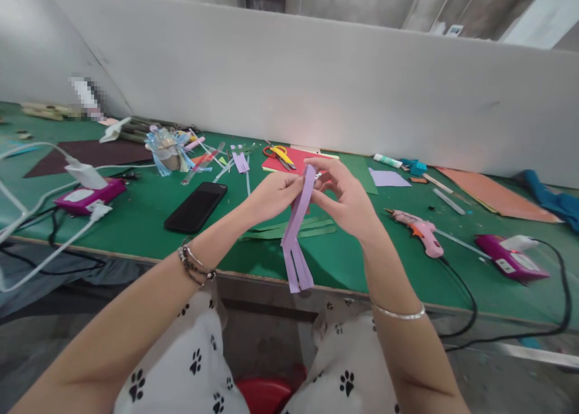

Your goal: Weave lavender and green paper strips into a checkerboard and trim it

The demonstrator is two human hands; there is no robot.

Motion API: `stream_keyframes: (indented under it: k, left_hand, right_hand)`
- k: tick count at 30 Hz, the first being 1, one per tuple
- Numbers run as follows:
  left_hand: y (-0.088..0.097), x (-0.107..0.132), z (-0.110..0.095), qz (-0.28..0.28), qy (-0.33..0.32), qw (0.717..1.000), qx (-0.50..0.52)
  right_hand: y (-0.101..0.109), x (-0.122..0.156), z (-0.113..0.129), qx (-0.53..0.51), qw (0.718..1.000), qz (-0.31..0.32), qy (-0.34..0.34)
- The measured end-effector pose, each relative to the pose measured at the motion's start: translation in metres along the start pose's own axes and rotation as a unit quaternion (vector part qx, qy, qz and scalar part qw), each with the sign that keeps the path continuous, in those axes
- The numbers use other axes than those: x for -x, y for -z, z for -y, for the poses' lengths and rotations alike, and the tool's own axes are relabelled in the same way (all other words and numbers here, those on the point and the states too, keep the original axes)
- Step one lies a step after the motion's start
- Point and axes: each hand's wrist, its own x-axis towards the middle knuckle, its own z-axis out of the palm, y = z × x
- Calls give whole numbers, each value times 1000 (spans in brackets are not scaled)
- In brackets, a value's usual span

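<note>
Paper strip (296,224): raised, right of phone (196,207) | left hand (275,192): pinching strip | right hand (346,197): grasping strip top, some fingertips hidden | tube (388,161), right of and beyond phone: print too small to read | object (88,97) far left of phone: pixelated

Soft, diffuse light puts a pinkish glow on the white partition (294,94). Faint shadow dims the counter (346,260); edges stretch.

Lilac paper strip (297,218)
Left hand (275,194) and right hand (344,200) hold it at a green worktop (257,257) bearing a black phone (196,207) and pink glue gun (420,229).
</note>
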Motion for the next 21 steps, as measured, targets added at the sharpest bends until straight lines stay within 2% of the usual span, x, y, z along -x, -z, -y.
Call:
stream_keyframes:
  k: [5,8,13,17,19,21]
  left_hand:
    - [-3,0,11,22,27,999,14]
    - [-5,3,14,58,42,997,20]
    - [-10,11,11,91,-1,996,-13]
    - [0,26,11,87,-9,985,-147]
    - [13,35,24,61,-21,971,-229]
    - [29,43,46,52,-3,952,-303]
  right_hand:
    - [2,-2,-4,28,999,12,24]
    - [3,-1,-4,54,997,-1,46]
    - [-4,4,0,29,997,-38,66]
    - [-5,11,2,-75,996,-42,-1]
    - [-4,15,-3,-111,990,-55,-65]
    - [-3,19,-14,-112,985,-61,-118]
